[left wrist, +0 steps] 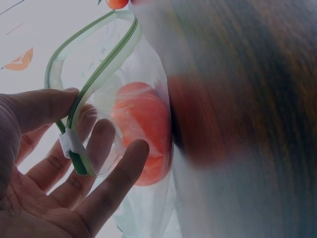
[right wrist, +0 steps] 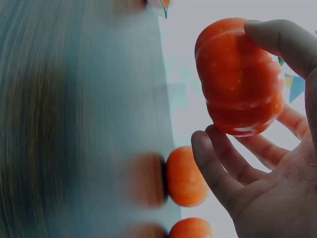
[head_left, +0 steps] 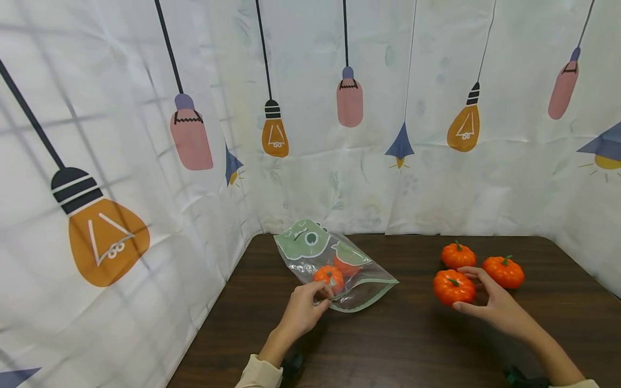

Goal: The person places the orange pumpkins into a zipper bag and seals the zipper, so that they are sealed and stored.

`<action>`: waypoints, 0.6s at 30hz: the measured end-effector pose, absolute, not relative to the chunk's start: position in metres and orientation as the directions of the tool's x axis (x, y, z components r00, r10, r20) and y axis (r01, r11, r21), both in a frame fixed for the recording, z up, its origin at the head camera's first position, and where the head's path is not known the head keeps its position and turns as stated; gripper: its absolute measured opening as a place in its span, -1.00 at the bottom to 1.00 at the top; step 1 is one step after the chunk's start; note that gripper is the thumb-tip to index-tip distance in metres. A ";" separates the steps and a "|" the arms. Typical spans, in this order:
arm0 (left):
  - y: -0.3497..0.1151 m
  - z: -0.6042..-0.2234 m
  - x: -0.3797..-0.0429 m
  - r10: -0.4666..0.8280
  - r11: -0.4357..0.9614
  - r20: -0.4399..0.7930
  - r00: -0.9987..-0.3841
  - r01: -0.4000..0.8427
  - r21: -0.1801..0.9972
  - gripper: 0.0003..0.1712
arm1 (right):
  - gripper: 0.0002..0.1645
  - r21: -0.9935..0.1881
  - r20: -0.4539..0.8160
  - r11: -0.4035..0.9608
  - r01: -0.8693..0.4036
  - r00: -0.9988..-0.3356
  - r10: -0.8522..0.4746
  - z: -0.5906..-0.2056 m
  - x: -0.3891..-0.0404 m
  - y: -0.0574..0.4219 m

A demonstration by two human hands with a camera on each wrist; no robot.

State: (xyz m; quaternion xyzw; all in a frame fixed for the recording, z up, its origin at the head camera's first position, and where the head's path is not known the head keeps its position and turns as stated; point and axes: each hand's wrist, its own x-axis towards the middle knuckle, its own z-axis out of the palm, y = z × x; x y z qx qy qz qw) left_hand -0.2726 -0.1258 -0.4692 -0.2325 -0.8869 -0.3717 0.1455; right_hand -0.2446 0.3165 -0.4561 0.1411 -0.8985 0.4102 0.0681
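Note:
A clear zip bag (head_left: 310,264) with a green cartoon print lies on the table, its green-edged mouth parted toward the person. My left hand (head_left: 306,310) pinches the rim of that mouth between thumb and finger, beside the white slider (left wrist: 72,142). Inside the bag are two orange toy pumpkins, one nearer the mouth (head_left: 330,278) and one partly behind the print (head_left: 346,265). Over the right of the table, my right hand (head_left: 495,304) holds another orange pumpkin (head_left: 453,287) between thumb and fingers, raised off the surface.
Two more orange pumpkins with green stems, one at the back (head_left: 457,255) and one to its right (head_left: 503,271), stand on the dark wooden table (head_left: 388,345). White curtains (head_left: 310,183) printed with lamps enclose the table's back and sides.

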 end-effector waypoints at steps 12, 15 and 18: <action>-0.125 -0.468 -0.271 0.311 0.616 0.427 -0.849 0.523 0.590 -0.80 | -0.15 -0.715 0.274 0.591 -0.373 -0.928 -0.254 -0.457 -0.246 0.294; -0.125 -0.469 -0.271 0.309 0.615 0.428 -0.849 0.522 0.591 -0.79 | -0.16 -0.711 0.279 0.588 -0.386 -0.922 -0.268 -0.458 -0.246 0.289; -0.125 -0.469 -0.272 0.308 0.616 0.428 -0.850 0.521 0.591 -0.78 | -0.15 -0.714 0.277 0.580 -0.393 -0.919 -0.281 -0.458 -0.247 0.284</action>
